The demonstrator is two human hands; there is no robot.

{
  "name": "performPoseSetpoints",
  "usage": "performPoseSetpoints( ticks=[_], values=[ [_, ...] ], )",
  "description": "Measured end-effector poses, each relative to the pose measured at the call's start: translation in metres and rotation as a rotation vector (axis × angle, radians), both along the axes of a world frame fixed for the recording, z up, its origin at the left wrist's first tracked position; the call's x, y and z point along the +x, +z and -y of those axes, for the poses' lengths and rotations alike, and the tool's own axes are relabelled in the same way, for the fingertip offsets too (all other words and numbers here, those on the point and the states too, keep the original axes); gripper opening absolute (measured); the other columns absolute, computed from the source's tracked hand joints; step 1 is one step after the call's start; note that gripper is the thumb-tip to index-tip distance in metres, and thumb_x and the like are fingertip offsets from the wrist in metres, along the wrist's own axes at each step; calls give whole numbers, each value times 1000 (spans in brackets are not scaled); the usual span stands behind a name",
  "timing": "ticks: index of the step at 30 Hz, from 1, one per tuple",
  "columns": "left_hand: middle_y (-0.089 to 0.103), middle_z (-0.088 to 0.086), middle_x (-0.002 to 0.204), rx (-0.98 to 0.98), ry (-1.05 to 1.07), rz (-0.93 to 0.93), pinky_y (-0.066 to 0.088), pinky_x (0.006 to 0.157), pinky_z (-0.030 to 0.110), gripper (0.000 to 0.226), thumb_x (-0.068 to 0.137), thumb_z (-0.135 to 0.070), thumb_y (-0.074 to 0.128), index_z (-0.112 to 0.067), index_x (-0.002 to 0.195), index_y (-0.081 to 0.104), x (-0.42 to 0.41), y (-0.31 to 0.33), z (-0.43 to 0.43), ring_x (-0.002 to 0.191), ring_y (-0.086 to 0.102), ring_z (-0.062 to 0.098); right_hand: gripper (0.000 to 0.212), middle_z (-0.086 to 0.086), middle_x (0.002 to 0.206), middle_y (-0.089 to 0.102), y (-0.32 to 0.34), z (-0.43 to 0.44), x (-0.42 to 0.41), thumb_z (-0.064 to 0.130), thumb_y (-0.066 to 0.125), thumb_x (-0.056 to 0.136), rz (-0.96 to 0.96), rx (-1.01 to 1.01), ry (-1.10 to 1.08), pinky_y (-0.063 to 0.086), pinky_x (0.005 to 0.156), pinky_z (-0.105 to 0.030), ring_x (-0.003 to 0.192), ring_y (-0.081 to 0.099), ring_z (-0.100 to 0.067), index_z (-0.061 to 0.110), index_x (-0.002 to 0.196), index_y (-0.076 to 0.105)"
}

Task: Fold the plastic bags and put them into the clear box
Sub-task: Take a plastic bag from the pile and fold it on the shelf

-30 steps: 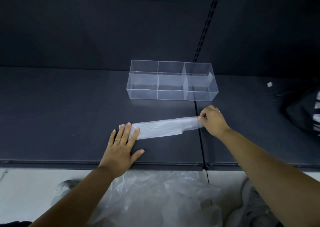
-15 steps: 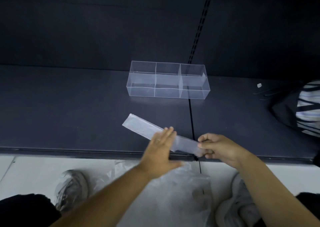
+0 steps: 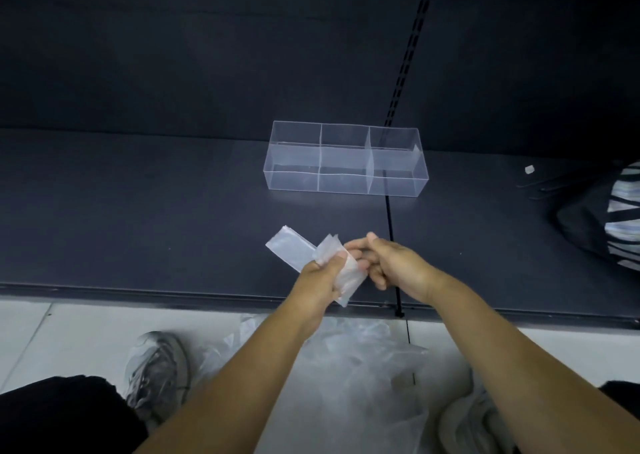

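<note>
A translucent plastic bag (image 3: 290, 250), folded into a long narrow strip, is lifted above the dark shelf (image 3: 138, 211) near its front edge. My left hand (image 3: 323, 277) grips the strip's middle, where it bends over on itself. My right hand (image 3: 389, 263) touches the bent end with its fingertips, thumb raised. The free end sticks out up and to the left. The clear box (image 3: 346, 161), split into several compartments, stands on the shelf behind my hands and looks empty.
A heap of loose plastic bags (image 3: 349, 360) lies on the pale floor below the shelf edge, between my shoes (image 3: 157, 374). A dark bag with striped cloth (image 3: 609, 218) sits at the shelf's right. A vertical slotted rail (image 3: 405, 65) runs up the back wall.
The strip lay flat on the shelf, held at both ends. It was then lifted and turned, and my hands have come together, folding its right end over.
</note>
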State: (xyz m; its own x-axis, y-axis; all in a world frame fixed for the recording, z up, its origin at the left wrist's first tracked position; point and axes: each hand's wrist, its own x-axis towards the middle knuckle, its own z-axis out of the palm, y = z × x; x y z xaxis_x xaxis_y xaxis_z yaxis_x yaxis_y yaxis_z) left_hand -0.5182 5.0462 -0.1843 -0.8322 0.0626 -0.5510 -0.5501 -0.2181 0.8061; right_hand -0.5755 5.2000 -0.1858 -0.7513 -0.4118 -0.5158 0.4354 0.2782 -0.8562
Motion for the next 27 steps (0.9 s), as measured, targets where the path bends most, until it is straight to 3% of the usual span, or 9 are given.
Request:
performPoseSetpoints(
  ticks=[5, 8, 11, 17, 19, 21, 23, 25, 27],
  values=[
    [71, 6, 111, 202, 94, 51, 50, 94, 35, 30, 102, -25, 42, -11, 120, 62, -16, -21, 21, 106, 66, 19, 42, 0, 65, 55, -20, 6, 3, 61, 39, 94, -17, 140, 97, 39, 57, -21, 51, 44, -11, 30, 106, 66],
    [71, 10, 109, 212, 117, 75, 54, 86, 35, 29, 102, -24, 42, -8, 117, 62, -25, -34, 29, 103, 68, 22, 19, 3, 69, 63, -29, 7, 9, 41, 59, 92, -41, 186, 172, 41, 51, -17, 53, 49, -7, 28, 105, 62],
    [72, 11, 107, 187, 139, 101, 55, 82, 33, 27, 102, -22, 43, -7, 114, 61, -36, -43, 38, 100, 69, 20, 12, -2, 77, 68, -38, 12, 9, 15, 62, 91, -79, 247, 76, 40, 43, -18, 45, 48, -5, 16, 102, 61],
    [72, 9, 95, 37, 245, 199, 54, 84, 32, 19, 98, -16, 50, -9, 95, 67, -62, -48, 59, 92, 67, 20, 4, -9, 64, 62, -50, 19, 5, 7, 65, 87, -104, 325, -90, 35, 36, -19, 35, 44, -8, 9, 88, 61],
    [70, 8, 95, -9, 343, 174, 54, 75, 28, 19, 98, -16, 51, -6, 103, 67, -71, -46, 69, 86, 66, 20, 7, -8, 64, 64, -51, 19, 3, 7, 67, 86, -78, 338, -101, 37, 38, -21, 37, 47, -9, 9, 86, 61],
    [67, 9, 99, -148, 447, 21, 53, 78, 26, 24, 99, -13, 49, -1, 117, 61, -76, -46, 78, 85, 64, 18, 8, -6, 61, 64, -52, 19, 0, 8, 68, 85, -53, 346, -104, 39, 40, -23, 39, 50, -9, 11, 85, 60],
    [67, 10, 108, -614, 408, -248, 47, 89, 23, 25, 98, -10, 50, -3, 118, 62, -68, -42, 80, 94, 62, 19, 9, -6, 57, 63, -52, 19, -1, 9, 69, 85, -36, 355, -103, 41, 42, -24, 42, 52, -12, 11, 87, 61],
    [68, 7, 109, -972, 198, -568, 41, 91, 21, 23, 94, -9, 53, -8, 112, 68, -45, -42, 67, 98, 60, 21, 8, -6, 55, 63, -52, 19, -2, 11, 68, 85, -23, 363, -106, 41, 46, -28, 47, 52, -16, 12, 88, 61],
    [66, 5, 114, -1031, -137, -714, 34, 90, 16, 28, 89, -21, 58, -12, 114, 67, -15, -52, 49, 105, 58, 22, 8, -5, 53, 63, -51, 21, -2, 12, 68, 85, -12, 376, -115, 40, 49, -30, 48, 51, -19, 13, 89, 61]
  ],
)
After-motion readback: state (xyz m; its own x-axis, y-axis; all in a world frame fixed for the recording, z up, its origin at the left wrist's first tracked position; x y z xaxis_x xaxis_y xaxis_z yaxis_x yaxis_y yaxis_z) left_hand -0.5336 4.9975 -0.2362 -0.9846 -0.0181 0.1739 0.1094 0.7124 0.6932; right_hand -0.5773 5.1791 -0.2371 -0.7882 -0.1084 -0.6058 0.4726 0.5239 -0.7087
